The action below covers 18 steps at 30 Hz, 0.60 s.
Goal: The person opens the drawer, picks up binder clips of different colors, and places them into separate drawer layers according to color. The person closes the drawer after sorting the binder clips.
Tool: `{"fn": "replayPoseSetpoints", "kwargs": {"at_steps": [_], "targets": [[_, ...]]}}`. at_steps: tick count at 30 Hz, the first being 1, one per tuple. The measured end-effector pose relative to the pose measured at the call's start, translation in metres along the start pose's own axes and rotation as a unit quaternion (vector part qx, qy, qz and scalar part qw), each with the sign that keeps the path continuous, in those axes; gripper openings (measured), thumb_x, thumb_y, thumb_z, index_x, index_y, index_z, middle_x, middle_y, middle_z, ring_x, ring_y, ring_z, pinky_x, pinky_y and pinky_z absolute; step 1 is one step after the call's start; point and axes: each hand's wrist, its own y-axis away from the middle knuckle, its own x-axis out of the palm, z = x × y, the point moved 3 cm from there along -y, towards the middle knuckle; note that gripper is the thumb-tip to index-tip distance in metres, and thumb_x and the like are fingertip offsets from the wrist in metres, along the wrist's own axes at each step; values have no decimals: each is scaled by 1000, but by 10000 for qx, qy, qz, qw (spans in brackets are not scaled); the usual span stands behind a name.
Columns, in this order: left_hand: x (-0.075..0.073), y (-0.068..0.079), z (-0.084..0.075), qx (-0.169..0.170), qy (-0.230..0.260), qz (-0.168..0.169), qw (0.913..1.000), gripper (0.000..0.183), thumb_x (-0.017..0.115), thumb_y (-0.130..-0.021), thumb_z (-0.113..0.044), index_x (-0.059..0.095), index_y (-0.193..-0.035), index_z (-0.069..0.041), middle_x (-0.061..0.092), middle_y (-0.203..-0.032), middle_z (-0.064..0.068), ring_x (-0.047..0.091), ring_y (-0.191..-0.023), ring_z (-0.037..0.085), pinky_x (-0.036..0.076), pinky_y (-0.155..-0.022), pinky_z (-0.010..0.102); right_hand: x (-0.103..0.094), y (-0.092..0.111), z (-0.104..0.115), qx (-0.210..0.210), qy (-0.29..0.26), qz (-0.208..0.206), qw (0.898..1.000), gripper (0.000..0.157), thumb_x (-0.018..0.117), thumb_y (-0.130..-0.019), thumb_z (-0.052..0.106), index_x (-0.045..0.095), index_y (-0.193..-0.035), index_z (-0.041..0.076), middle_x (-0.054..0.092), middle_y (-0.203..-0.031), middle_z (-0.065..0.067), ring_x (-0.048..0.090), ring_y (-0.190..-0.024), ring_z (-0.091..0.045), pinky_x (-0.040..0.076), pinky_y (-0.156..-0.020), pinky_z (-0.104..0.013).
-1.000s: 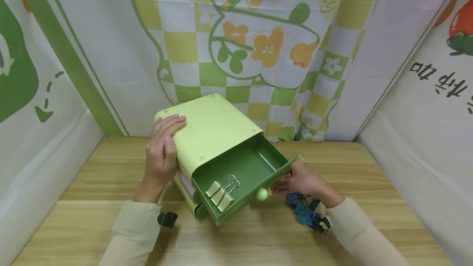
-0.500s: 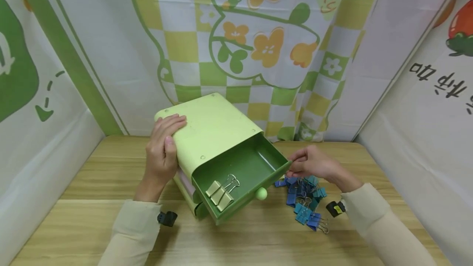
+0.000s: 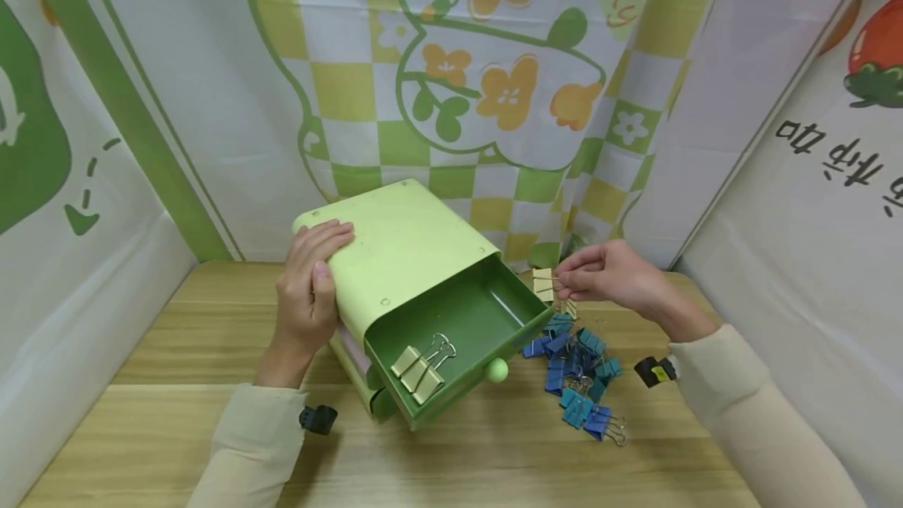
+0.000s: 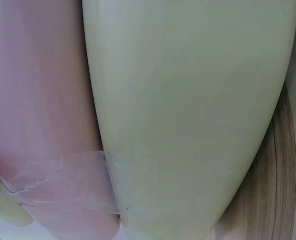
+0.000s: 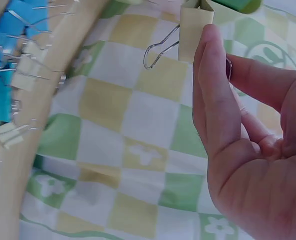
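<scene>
My left hand (image 3: 306,288) rests on the top left edge of a light green drawer box (image 3: 409,249), fingers laid over the top and thumb against the side. The box's dark green drawer (image 3: 458,312) is pulled out, with two gold binder clips (image 3: 419,373) in its front left corner. Just beyond the drawer's right corner, my right hand (image 3: 614,284) pinches a pale yellow binder clip (image 3: 543,286) by a wire handle. The right wrist view shows this clip (image 5: 191,37) raised beyond the fingertips, its other handle sticking out.
Blue and teal binder clips (image 3: 574,367) lie heaped right of the drawer, a pale yellow clip (image 3: 568,308) at their back. Pink and pale green box sides (image 4: 187,110) fill the left wrist view, clear tape across them. A patterned curtain (image 3: 494,139) hangs behind the table.
My right hand has come out from behind the drawer's front right corner and risen to the right, bringing the pale yellow binder clip into view. The left hand stays in place.
</scene>
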Motion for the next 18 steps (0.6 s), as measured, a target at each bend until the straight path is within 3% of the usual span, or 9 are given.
{"fn": "replayPoseSetpoints", "kwargs": {"at_steps": [10,18], "targets": [[-1,0,1,-28,16,-1,10000,47,38,-95,-9,73,-121,6,74,-128,24,63,-132,39,31,-128,59,-9,10,39,-344,-296,-111,9989,34,62,-104,8,64,-131,-12,81,-109,-10,79,-98,-15,64,-91,-29],[0,0,0,-63,24,21,10000,47,38,-95,-9,73,-122,6,74,-129,24,62,-132,39,30,-128,58,9,18,56,-643,-78,168,9978,29,68,-101,12,71,-124,-5,81,-108,-14,80,-100,-23,65,-91,-35]]}}
